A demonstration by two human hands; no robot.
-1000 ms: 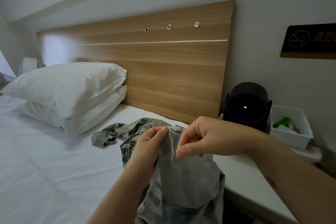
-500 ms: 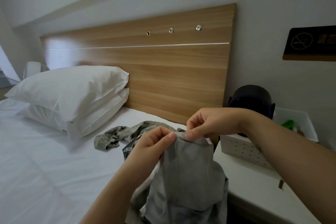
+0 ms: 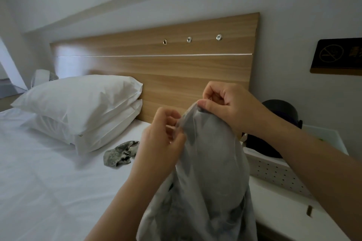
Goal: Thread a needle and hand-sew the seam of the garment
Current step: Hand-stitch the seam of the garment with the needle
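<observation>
Held up in front of the wooden headboard [image 3: 176, 76], over the right edge of the white bed [image 3: 49, 182]: a grey garment [image 3: 211, 162], draping down out of the bottom of the view. Pinched at its upper left edge by the left hand [image 3: 162, 139], fingers curled onto the fabric. Pinched a little higher, at its topmost fold, by the right hand [image 3: 225, 103], thumb pressed on the cloth and the other fingers curled in above it. Hands near each other but not touching, with a short stretch of the garment's edge between them. On the sheet just left of the left wrist, a crumpled camouflage-patterned cloth [image 3: 121, 152]; impossible to tell whether joined to the garment. Further left, two white pillows [image 3: 82, 100] stacked against the headboard. To the right, a white nightstand [image 3: 284, 217] with a perforated white box [image 3: 274, 172] and a round black device [image 3: 280, 109] behind the right forearm. High on the wall, a dark sign [image 3: 337, 56] with a gold no-smoking symbol; gold characters beside it too blurred and cut off to read
</observation>
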